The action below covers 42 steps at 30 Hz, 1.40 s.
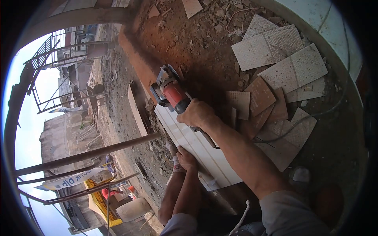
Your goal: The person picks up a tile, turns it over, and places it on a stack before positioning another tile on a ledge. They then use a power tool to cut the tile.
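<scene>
My right hand (198, 115) is wrapped round the black rear body of a red tile cutter (173, 93), a hand-held power saw with a metal base plate. The cutter is at the far end of a long cream tile (201, 151) with pale brown stripes; its blade edge is hidden. Reddish dust hangs around and beyond the tool. On the tile's left edge, my left hand (186, 158) is closed with its fingers bent over the rim. Directly left of that hand, my foot (172, 148) shows beside the tile.
Several textured tiles (293, 70) and brown tile pieces (260, 96) lie on the dirt at the right. A grey power cord (315, 115) curves past them. Rubble covers the ground ahead. At the left stand metal poles (90, 154) and a banner (75, 179).
</scene>
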Tool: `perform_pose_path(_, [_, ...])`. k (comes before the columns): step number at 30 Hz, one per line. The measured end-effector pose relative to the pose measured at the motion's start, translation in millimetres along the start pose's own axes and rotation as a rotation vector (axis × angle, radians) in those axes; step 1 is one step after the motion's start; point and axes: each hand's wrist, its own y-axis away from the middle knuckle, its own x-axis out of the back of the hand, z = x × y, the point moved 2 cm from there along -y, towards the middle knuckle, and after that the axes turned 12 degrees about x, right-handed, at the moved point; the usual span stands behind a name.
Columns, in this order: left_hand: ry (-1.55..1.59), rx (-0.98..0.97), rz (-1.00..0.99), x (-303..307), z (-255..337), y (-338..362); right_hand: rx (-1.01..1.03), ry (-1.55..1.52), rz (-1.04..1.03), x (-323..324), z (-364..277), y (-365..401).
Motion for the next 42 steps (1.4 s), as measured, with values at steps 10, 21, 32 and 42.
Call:
perform_pose_path(10, [0.021,0.019,-0.025,3.4,14.3,9.9,-0.046,-0.005,-0.062,10.4,-7.4,9.9])
perform_pose_path(21, [0.010,0.007,-0.032,7.0,22.6,16.5,-0.040,-0.023,-0.048,11.5,-6.1,14.1])
perform_pose_path(32, [0.012,-0.002,-0.051,6.5,20.9,14.9,-0.036,-0.045,-0.050,11.5,-5.1,16.9])
perform_pose_path(42, [0.011,0.002,-0.057,5.8,17.7,13.3,-0.035,-0.035,-0.042,8.3,-1.5,17.7])
